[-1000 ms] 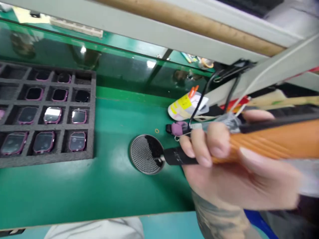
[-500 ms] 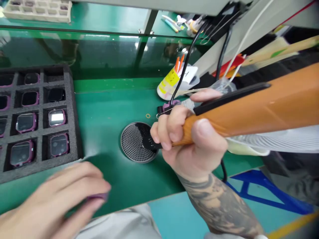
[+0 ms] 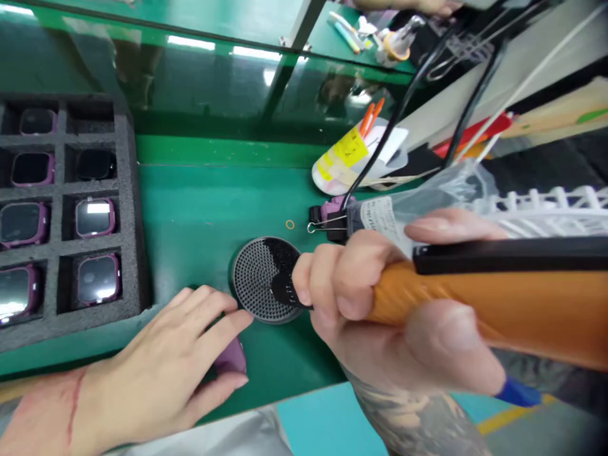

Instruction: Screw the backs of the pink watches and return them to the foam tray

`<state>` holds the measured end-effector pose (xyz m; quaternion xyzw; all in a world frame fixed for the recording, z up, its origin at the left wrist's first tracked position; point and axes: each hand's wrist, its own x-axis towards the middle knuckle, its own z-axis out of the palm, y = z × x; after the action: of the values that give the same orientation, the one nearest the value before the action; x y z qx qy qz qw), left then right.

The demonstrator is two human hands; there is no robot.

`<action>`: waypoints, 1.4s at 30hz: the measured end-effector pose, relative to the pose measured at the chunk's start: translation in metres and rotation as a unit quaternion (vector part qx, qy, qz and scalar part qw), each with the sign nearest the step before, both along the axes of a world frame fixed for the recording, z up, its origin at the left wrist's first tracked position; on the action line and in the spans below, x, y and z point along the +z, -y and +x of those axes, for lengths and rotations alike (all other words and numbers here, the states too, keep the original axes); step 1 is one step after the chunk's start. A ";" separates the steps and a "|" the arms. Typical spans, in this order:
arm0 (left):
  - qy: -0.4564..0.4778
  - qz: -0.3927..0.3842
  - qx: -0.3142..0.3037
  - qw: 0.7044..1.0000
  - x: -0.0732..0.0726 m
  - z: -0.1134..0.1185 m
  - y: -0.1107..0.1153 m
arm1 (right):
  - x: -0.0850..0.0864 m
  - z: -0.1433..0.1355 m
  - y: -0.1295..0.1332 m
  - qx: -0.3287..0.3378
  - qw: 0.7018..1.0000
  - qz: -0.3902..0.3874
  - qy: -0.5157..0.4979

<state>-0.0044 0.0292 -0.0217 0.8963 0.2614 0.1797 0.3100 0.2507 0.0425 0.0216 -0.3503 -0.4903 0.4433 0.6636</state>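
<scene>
My left hand (image 3: 175, 354) is closed around a purple watch case (image 3: 232, 358), low over the green bench; the fingers cover most of it. An orange electric screwdriver (image 3: 437, 304) with a black lever fills my right hand (image 3: 332, 285), fingers wrapped round its front end. Its black nose (image 3: 285, 290) points down onto a round perforated metal dish (image 3: 251, 278). Tiny black pieces, which look like screws, lie along the far right part of that dish. My left fingertips are close to the dish's near left edge.
At left, a grey foam tray (image 3: 135, 266) holds several purple-rimmed watches (image 3: 99, 278). A small yellow ring (image 3: 290, 224) lies behind the dish. Further right are a binder clip (image 3: 336, 227), a clear bag (image 3: 422, 196), a white cup (image 3: 339, 158) with orange-handled tools, and black cables (image 3: 396, 114).
My left hand has moved right, toward the dish, carrying the purple watch case. The screwdriver's rear end has swung lower while its nose stays over the dish. The camera view has shifted.
</scene>
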 end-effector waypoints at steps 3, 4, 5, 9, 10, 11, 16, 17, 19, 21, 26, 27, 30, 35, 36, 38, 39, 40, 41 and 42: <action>-0.003 0.020 -0.003 1.000 0.003 0.002 0.000 | -0.001 -0.004 0.001 0.020 1.000 0.008 0.009; -0.007 0.031 -0.004 0.999 0.004 0.002 0.001 | -0.001 -0.004 0.001 0.027 1.000 0.003 0.014; -0.015 0.041 -0.005 0.999 0.005 0.001 0.002 | 0.000 -0.003 0.002 0.037 0.999 -0.001 0.020; -0.036 0.090 -0.007 0.995 0.005 -0.003 0.008 | 0.005 0.002 0.006 0.064 0.996 -0.027 0.055; -0.035 0.097 -0.012 0.995 0.004 -0.004 0.009 | 0.005 0.003 0.006 0.061 0.996 -0.027 0.061; -0.034 0.099 -0.018 0.994 0.004 -0.004 0.009 | 0.005 0.003 0.006 0.060 0.996 -0.026 0.065; -0.034 0.105 -0.040 0.993 0.001 -0.004 0.008 | 0.004 0.003 0.005 0.071 0.994 -0.030 0.079; -0.030 0.105 -0.035 0.993 0.000 -0.004 0.008 | 0.004 0.003 0.005 0.074 0.993 -0.033 0.082; -0.024 0.101 -0.026 0.994 0.000 -0.003 0.007 | 0.004 0.002 0.005 0.078 0.993 -0.031 0.084; -0.020 0.103 -0.029 0.994 0.000 -0.002 0.005 | 0.003 0.002 0.005 0.077 0.993 -0.029 0.079; 0.014 0.149 -0.021 0.989 0.000 -0.001 0.001 | -0.002 -0.002 0.005 0.088 0.993 -0.006 0.077; 0.018 0.151 -0.015 0.988 -0.001 -0.001 0.001 | -0.003 -0.003 0.005 0.090 0.993 -0.003 0.076; 0.025 0.139 -0.004 0.990 -0.005 -0.002 0.003 | -0.003 -0.003 0.006 0.095 0.993 -0.009 0.066; 0.042 0.110 -0.006 0.993 -0.012 -0.002 0.003 | -0.004 -0.001 0.003 0.095 0.994 -0.011 0.060; 0.044 0.110 -0.006 0.993 -0.012 -0.002 0.002 | -0.004 -0.001 0.002 0.097 0.993 -0.009 0.065; 0.049 0.110 -0.004 0.993 -0.012 -0.001 0.000 | -0.005 -0.001 0.000 0.102 0.992 -0.006 0.074; 0.051 0.110 -0.002 0.993 -0.013 -0.001 -0.001 | -0.004 -0.002 -0.001 0.108 0.991 -0.003 0.082; 0.052 0.111 -0.001 0.992 -0.013 0.000 -0.001 | -0.003 -0.002 0.000 0.107 0.990 0.004 0.086; 0.051 0.111 -0.001 0.992 -0.013 0.000 -0.002 | -0.001 -0.002 0.002 0.101 0.991 0.012 0.087; 0.049 0.110 -0.005 0.993 -0.014 0.000 -0.003 | 0.001 -0.002 0.005 0.086 0.993 0.022 0.082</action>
<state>-0.0046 0.0317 -0.0353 0.9162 0.2201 0.2501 0.2224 0.2486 0.0372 0.0226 -0.3272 -0.5809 0.4574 0.5885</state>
